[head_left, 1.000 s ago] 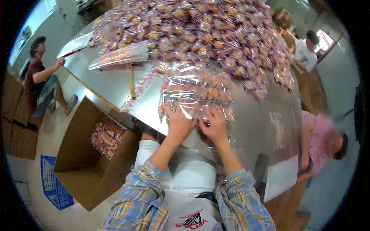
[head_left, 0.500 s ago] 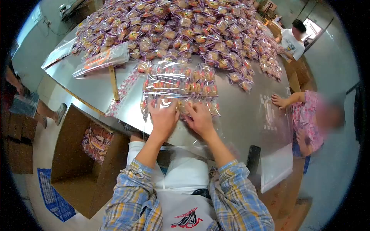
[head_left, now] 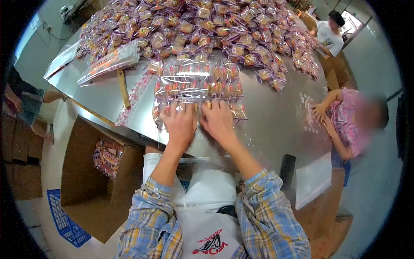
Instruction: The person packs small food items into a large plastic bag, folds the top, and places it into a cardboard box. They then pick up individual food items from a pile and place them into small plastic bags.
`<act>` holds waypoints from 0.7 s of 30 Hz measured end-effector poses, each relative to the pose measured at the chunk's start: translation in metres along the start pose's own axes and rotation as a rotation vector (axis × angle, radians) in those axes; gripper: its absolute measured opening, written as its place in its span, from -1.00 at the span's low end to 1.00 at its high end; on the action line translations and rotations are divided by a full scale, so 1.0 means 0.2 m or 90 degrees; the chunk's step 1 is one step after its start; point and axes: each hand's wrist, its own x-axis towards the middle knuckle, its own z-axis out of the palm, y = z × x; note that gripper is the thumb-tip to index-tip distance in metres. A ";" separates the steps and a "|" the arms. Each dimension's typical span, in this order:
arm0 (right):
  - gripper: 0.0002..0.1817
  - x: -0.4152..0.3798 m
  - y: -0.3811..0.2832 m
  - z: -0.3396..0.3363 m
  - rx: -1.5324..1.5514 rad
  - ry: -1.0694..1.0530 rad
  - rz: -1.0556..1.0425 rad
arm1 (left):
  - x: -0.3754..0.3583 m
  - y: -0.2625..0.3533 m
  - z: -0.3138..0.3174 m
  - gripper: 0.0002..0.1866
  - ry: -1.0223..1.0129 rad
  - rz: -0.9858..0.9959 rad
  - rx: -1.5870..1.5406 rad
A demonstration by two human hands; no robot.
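Note:
A clear plastic bag (head_left: 185, 80) lies on the metal table, filled with rows of small wrapped snack packs. On the lower left part of its bottom row rests my left hand (head_left: 180, 123), fingers spread over the film. My right hand (head_left: 217, 121) presses on the same row just to the right, its fingers apart and pointing away from me. The bag's loose film reaches back between my forearms toward the table edge. Beyond the bag spreads a large heap of purple-edged wrapped snacks (head_left: 198, 26).
Flat printed bags (head_left: 110, 62) and a wooden strip (head_left: 123, 88) lie at left. An open cardboard box (head_left: 90, 185) with packs (head_left: 108, 159) stands below. At right are a person in pink (head_left: 345, 121), white film (head_left: 314, 181) and a dark object (head_left: 286, 170). Another person (head_left: 330, 36) stands behind.
Both my hands have moved slightly toward the upper row. The person in pink has brought both hands together on the table. At far left, another person has shifted. The view has moved slightly.

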 end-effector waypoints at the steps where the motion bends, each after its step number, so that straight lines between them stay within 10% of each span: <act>1: -0.55 0.01 0.00 0.01 -0.009 0.003 -0.007 | 0.00 0.00 0.00 -0.70 -0.004 -0.001 -0.002; 12: -0.60 -0.04 0.02 0.02 0.034 0.018 -0.084 | -0.07 -0.07 0.02 -0.48 0.010 0.116 -0.003; 21: -0.25 -0.17 0.16 -0.01 0.020 0.000 -0.064 | 0.01 0.06 -0.08 -0.31 -0.185 0.135 -0.029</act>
